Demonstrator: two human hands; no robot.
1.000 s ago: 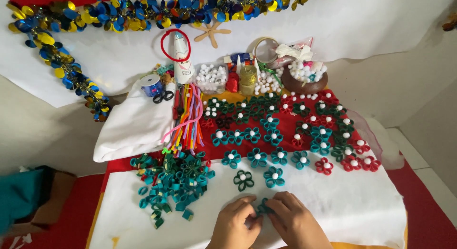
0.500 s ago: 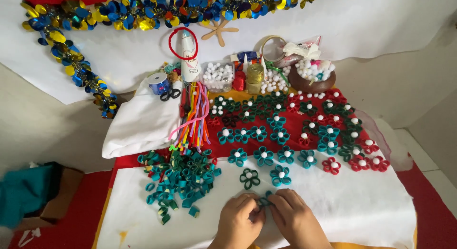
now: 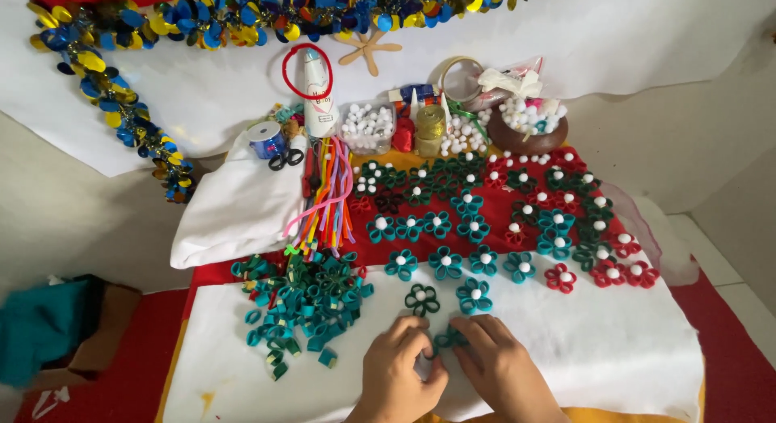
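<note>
We have our left hand and right hand pressed close, pinching a small teal paper flower on the white sheet — squeeze unevenly and its looped petals could crush or spring apart, we judge.

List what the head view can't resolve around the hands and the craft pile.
- Teal felt piece, head view: mostly covered by the fingers of the left hand and right hand; shape unclear.
- Both wrists: cut off by the bottom edge.
- Wooden bowl: contents beyond the white pom-poms too small to tell.
- Loop pile: count hidden by overlap.
- Teal cloth: cut by the left edge.
</note>
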